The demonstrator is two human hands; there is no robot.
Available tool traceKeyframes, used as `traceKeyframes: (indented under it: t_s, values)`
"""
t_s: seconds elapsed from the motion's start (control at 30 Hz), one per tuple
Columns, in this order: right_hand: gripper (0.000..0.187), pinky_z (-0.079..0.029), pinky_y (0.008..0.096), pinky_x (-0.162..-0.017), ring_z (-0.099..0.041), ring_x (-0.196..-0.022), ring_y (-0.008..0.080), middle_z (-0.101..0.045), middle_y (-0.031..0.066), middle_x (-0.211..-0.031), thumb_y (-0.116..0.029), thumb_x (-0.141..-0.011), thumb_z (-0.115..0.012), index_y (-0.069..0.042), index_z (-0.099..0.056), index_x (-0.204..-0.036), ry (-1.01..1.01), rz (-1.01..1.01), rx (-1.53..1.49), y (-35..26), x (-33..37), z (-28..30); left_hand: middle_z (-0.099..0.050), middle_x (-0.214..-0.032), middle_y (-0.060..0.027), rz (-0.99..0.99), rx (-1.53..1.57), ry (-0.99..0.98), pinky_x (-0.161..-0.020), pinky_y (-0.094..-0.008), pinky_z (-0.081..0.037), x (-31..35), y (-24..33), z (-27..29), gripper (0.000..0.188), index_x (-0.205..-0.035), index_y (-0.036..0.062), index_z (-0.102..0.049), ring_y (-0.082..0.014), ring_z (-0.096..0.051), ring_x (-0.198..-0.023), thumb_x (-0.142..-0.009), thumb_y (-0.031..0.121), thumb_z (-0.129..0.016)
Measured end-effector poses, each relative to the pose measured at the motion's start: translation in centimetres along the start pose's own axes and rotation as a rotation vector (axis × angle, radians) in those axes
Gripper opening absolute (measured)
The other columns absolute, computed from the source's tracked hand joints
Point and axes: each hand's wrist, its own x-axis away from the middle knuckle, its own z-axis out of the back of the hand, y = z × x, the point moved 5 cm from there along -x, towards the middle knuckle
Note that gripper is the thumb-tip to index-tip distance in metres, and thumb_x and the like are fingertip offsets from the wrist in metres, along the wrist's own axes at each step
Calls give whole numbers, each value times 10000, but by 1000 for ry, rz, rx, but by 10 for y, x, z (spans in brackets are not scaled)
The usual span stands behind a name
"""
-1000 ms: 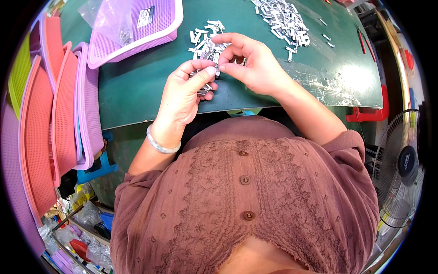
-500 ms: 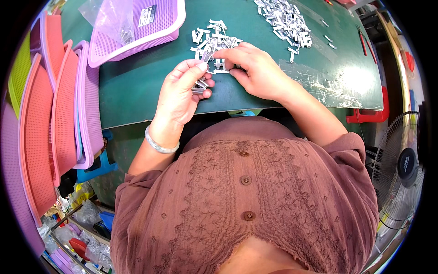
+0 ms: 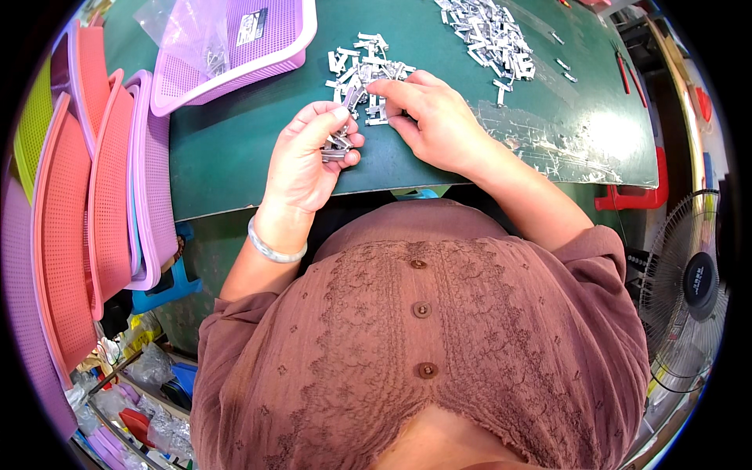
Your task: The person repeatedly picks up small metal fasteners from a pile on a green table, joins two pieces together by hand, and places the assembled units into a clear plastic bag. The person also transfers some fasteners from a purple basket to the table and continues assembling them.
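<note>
My left hand (image 3: 301, 153) is closed around several small silvery metal clips (image 3: 337, 147), its thumb pressing near the top of the bunch. One longer metal piece (image 3: 350, 95) juts up beyond that thumb. Over the near edge of a loose heap of the same clips (image 3: 364, 66), my right hand (image 3: 442, 121) is bent with index finger and thumb apart. Its index fingertip is at or very near the jutting piece; whether they touch is hard to tell. The remaining right fingers are partly hidden beneath the hand.
A purple plastic basket (image 3: 235, 88) with a clear bag stands at the left of the green table (image 3: 243, 168). A second metal heap (image 3: 493, 43) lies far right, near red-handled pliers (image 3: 624, 74). Stacked baskets (image 3: 66, 235) line the left; a fan (image 3: 697, 278) stands right.
My left hand has drawn slightly left, with its clips closer in the palm. The right hand has shifted a little left, and its thumb sits slightly lower.
</note>
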Motion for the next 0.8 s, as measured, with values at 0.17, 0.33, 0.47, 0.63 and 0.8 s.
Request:
traceKeyframes:
  t_s: [0.17, 0.33, 0.47, 0.63, 0.8]
  values:
    - [408, -435, 277, -689, -535, -713, 153, -568, 21, -726, 23, -715, -574, -62, -525, -1111, 2, -82, -199, 8, 2, 4, -567, -755, -54, -19, -96, 38, -499, -220, -435, 1, 1, -3, 135, -942, 25, -548, -133, -555, -646, -813, 63, -558]
    - [386, -426, 240, -646, -518, -661, 87, -577, 0, -691, -31, -732, -581, -11, -514, -1111, -53, -313, -665, 14, -1, 6, -552, -734, -38, 21, -252, 58, -489, -214, -414, 3, -1, -9, 162, -971, 11, -559, -115, -538, -627, -821, 74, -564]
    - [390, -413, 219, -711, -511, -734, 62, -555, -14, -750, 3, -764, -577, 13, -486, -1143, -120, -313, -703, 7, -4, 6, -547, -721, -33, 5, -217, 28, -483, -211, -403, 2, -3, -11, 140, -923, 11, -577, -112, -533, -621, -825, 112, -582]
    - [397, -433, 263, -732, -542, -790, 119, -593, 20, -814, 32, -754, -551, -29, -501, -1143, 4, -188, -393, 18, -5, 7, -547, -717, -32, 2, -202, 51, -482, -216, -404, 3, -2, -10, 134, -909, 16, -577, -114, -530, -614, -831, 124, -580]
    - [424, -452, 311, -735, -534, -849, 207, -613, 47, -876, 59, -724, -542, -91, -532, -1120, 22, -53, -136, 10, -9, 5, -570, -789, -79, 4, -142, 15, -498, -238, -433, 2, -1, -6, 120, -890, 25, -553, -151, -555, -657, -835, 132, -543]
